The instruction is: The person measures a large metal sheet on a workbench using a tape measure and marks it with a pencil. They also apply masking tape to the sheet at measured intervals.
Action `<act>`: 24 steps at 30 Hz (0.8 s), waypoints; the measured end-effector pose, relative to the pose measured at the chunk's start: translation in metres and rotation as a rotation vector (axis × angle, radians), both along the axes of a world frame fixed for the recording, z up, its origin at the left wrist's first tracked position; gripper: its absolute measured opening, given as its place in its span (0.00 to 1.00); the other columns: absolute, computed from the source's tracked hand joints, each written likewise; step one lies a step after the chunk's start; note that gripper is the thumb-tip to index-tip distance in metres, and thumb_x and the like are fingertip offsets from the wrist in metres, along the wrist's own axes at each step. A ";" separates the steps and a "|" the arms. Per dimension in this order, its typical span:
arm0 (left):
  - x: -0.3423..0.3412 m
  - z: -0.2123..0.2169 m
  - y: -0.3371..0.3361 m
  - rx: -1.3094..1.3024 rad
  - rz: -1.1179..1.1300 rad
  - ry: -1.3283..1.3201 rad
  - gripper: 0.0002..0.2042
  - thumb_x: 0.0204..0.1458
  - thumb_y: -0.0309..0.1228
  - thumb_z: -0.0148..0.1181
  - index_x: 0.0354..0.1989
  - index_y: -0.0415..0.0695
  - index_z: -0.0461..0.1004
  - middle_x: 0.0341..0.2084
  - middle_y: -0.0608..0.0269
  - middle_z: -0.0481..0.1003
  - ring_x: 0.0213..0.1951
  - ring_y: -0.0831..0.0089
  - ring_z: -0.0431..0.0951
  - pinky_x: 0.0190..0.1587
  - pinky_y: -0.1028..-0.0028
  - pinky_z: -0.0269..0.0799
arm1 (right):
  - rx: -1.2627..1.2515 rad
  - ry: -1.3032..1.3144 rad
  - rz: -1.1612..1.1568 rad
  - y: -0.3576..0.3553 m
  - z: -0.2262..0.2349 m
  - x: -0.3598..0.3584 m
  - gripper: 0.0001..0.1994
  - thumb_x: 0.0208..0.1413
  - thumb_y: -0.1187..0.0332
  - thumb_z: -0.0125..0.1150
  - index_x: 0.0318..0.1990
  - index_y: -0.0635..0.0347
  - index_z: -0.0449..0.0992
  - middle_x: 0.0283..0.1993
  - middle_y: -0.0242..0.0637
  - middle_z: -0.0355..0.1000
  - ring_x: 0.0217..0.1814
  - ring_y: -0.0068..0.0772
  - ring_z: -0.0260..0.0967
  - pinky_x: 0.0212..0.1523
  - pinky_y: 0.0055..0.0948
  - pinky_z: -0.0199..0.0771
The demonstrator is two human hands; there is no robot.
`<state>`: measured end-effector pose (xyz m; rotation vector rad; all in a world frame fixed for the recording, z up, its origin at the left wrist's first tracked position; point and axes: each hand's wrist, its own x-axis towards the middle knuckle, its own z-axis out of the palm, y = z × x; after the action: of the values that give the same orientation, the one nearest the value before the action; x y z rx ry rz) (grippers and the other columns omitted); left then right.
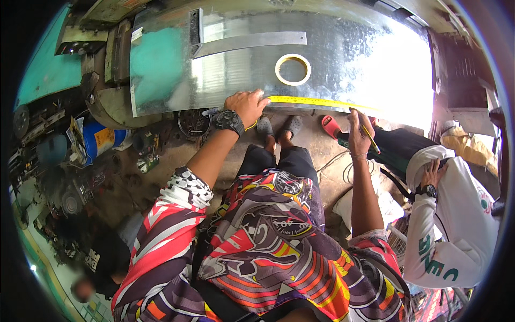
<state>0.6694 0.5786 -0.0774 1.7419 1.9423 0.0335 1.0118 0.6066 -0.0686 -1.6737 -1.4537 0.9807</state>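
Note:
A shiny metal sheet (230, 86) lies before me. Along its near edge stretches the yellow blade of a tape measure (308, 100). At the blade's left end, my left hand (247, 106) is closed on it, the fingers resting at the sheet's edge. My right hand (360, 133) grips a yellow pencil (370, 138), and its fingertips are by the blade further right. Whether those fingers also press the blade, I cannot tell. Beyond the blade are a roll of tape (278, 70) and a metal try square (252, 41), both flat on the sheet.
At right stands a person in a white long-sleeved top (456, 209). Another person in dark clothing (104, 257) is at lower left. A blue container (99, 140) sits among metal parts left of my legs. Machinery (115, 53) borders the sheet's left side. A cable (335, 161) lies on the floor.

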 end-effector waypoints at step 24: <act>0.003 0.006 0.000 0.053 -0.044 0.007 0.16 0.63 0.48 0.57 0.42 0.49 0.79 0.36 0.52 0.84 0.42 0.48 0.84 0.45 0.51 0.78 | 0.079 0.096 0.417 0.011 -0.055 -0.034 0.09 0.54 0.73 0.69 0.31 0.63 0.72 0.29 0.44 0.72 0.30 0.42 0.74 0.35 0.36 0.73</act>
<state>0.6722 0.5783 -0.0712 1.8211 1.9235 0.0634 0.9783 0.6176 -0.1238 -1.2727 -1.7902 1.1884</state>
